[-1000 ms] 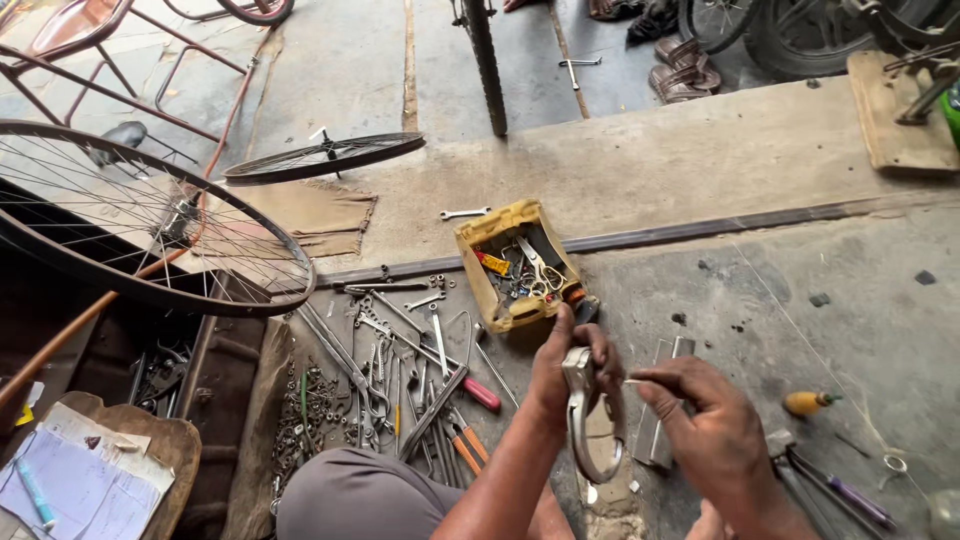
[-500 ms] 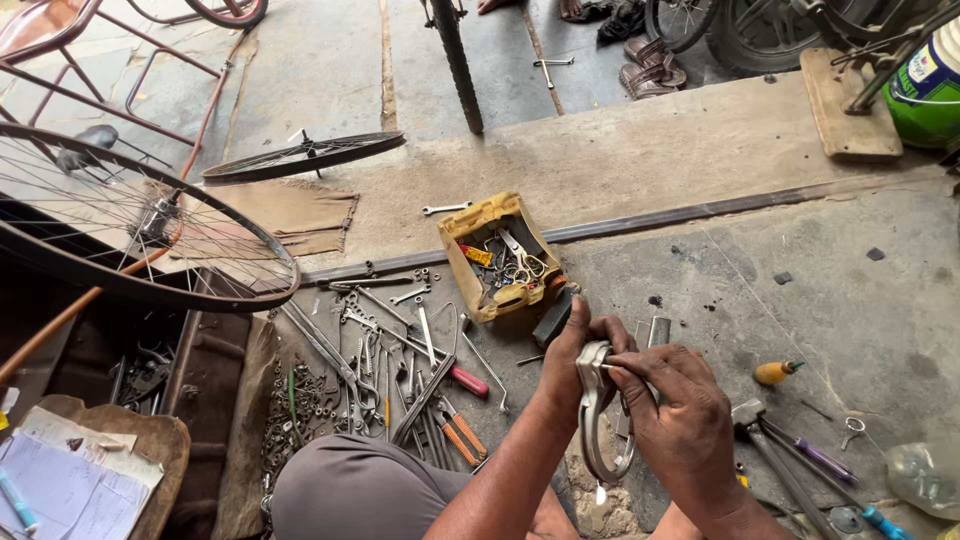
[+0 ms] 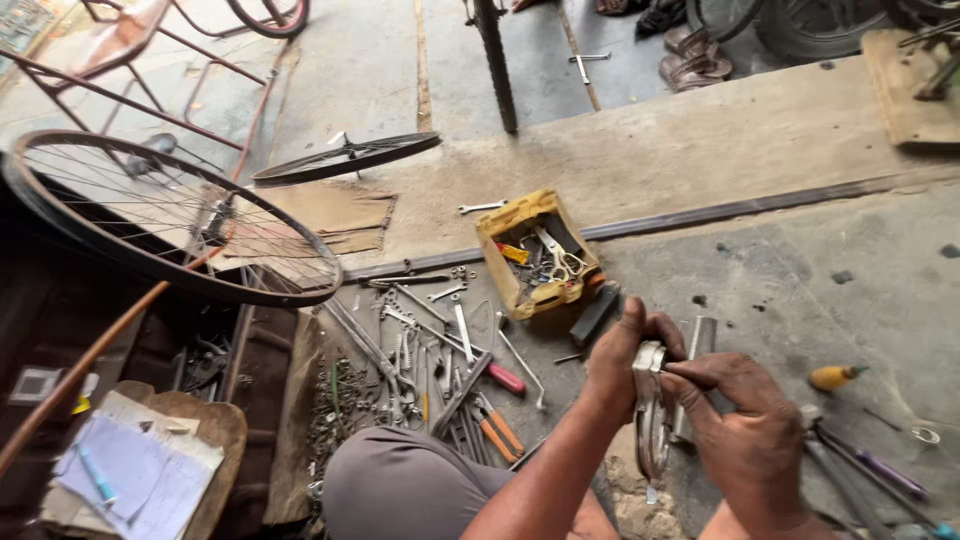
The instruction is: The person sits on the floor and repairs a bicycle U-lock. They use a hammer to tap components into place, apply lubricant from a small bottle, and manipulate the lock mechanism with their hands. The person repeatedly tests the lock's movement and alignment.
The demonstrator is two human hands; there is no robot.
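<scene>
while gripping the metal brake caliper (image 3: 652, 420) upright, left hand (image 3: 622, 358) is steadying; right hand (image 3: 745, 425) is pinching its top.

Yellow tool tray (image 3: 497, 232), spoked wheel (image 3: 170, 225), scattered wrenches (image 3: 440, 345), yellow-handled screwdriver (image 3: 835, 376), papers (image 3: 140, 465).

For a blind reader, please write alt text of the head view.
Two hands, left hand and right hand, hold a curved metal part above a concrete floor with scattered wrenches, a yellow tool box and a spoked wheel.
</scene>
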